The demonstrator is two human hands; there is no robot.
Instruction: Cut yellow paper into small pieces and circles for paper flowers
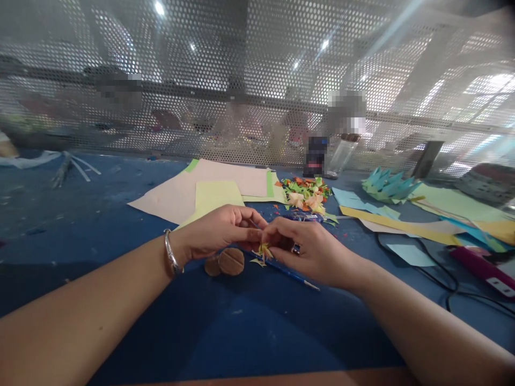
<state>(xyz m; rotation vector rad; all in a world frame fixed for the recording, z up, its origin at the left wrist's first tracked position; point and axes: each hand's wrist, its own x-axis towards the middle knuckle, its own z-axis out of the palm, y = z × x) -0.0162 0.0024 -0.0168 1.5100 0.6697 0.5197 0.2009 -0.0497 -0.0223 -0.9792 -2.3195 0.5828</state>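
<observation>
Between my two hands is a small yellow paper flower (264, 250) with thin fringed petals. My left hand (225, 230), with a silver bangle at the wrist, pinches it from the left, fingers closed. From the right, my right hand (308, 246), wearing a ring, closes its thumb and fingers on the same flower. Below my left hand lie two round brown cardboard discs (232, 261), one partly over the other. A thin blue pen-like tool (292, 275) rests under my right hand, beside yellow paper scraps (257, 262).
Pink and yellow paper sheets (221, 195) lie beyond my hands. A pile of green and orange paper cuttings (308, 193) sits right of them. Further right are paper strips (398, 225), a blue paper crown shape (388, 185), a black cable (450, 284) and a magenta device (480, 271). A perforated metal screen (201, 80) stands behind.
</observation>
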